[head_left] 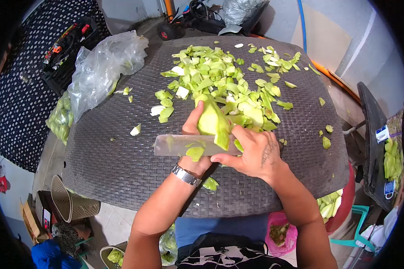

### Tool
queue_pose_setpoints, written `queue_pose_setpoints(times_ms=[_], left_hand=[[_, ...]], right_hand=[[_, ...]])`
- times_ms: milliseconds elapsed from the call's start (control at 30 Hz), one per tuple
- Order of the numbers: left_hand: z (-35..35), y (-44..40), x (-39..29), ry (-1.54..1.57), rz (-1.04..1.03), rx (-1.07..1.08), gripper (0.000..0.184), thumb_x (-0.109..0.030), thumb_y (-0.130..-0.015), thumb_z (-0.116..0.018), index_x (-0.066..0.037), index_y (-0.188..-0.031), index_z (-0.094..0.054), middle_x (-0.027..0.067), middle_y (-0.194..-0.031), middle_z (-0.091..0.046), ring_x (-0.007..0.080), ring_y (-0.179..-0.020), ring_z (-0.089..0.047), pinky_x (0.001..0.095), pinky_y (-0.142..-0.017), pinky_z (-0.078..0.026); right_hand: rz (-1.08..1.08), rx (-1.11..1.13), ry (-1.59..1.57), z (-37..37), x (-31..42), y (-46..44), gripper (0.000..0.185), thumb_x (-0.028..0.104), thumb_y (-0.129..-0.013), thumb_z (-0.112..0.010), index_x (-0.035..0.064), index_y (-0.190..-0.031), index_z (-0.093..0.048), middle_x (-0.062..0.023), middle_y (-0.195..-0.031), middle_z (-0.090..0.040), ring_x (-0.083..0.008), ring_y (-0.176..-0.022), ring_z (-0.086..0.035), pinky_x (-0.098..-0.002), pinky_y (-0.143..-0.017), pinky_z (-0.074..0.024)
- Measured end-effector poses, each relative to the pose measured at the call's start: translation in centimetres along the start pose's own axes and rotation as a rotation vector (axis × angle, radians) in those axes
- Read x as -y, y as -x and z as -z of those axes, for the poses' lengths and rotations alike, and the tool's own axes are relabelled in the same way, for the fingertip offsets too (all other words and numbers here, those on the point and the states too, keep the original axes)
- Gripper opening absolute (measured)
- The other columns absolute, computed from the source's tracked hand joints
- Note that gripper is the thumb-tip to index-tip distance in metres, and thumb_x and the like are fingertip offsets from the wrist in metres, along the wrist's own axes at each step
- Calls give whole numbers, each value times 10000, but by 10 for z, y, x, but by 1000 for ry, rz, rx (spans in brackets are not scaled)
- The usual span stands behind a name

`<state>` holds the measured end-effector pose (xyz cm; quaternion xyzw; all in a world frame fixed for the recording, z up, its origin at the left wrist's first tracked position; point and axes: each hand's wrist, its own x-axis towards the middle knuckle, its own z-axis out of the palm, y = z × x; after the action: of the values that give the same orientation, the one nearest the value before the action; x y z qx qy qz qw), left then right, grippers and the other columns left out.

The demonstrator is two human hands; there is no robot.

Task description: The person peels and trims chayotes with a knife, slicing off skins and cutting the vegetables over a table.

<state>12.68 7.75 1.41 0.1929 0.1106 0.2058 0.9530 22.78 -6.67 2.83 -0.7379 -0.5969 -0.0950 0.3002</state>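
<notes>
My left hand [194,123], with a metal watch on its wrist, is closed around a pale green pear-shaped vegetable [209,117] above the table. Part of that hand is hidden behind the blade. My right hand [256,152] grips a wide-bladed knife [166,145], whose handle is hidden in the fingers. The blade points left, across the near end of the vegetable, and bits of green peel [195,154] cling to it. Beyond the hands lies a heap of green peelings and pale scraps [211,74].
Dark woven-pattern table [116,166] under the hands. A clear plastic bag [98,71] lies at its left edge. Below stand a beige basket [74,201], a pink bag [281,235] and a red tub [349,197] with pale green pieces. To the right is a dark chair [375,148].
</notes>
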Motion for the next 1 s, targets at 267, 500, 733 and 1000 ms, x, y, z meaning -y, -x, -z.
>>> queue_pose_setpoints(times_ms=[267, 500, 733, 1000], left_hand=[[-4, 3, -3, -97, -36, -95, 408, -433, -1014, -624, -78, -1209, -671, 109, -1055, -745, 241, -955, -734, 415, -897, -599], [0, 3, -2, -128, -36, -128, 470, -467, -1014, -615, -76, -1272, -638, 129, -1147, -724, 276, -1040, -720, 431, -907, -604], [-3, 0, 0, -23, 18, -22, 415, -419, -1058, -554, -76, -1259, -673, 116, -1109, -763, 252, -967, -753, 434, -905, -614], [-9, 4, 0, -155, -58, -15, 459, -457, -1061, -526, -85, -1300, -652, 131, -1145, -750, 251, -983, -756, 425, -858, -634]], right_hand=[[-15, -31, 39, -2, -7, -3, 724, 740, -761, -784, 52, -959, -676, -134, -770, -730, -343, -673, -738, -452, -611, -578], [-90, -32, 121, 2, -31, -8, 709, 747, -776, -765, 58, -899, -655, -122, -757, -737, -340, -653, -736, -446, -591, -583], [17, -2, -10, 3, -14, -5, 709, 732, -780, -774, 46, -910, -655, -144, -729, -717, -354, -660, -735, -465, -623, -584], [35, -28, -52, 8, -17, -5, 692, 684, -765, -817, 31, -907, -640, -161, -736, -708, -370, -661, -723, -446, -586, -555]])
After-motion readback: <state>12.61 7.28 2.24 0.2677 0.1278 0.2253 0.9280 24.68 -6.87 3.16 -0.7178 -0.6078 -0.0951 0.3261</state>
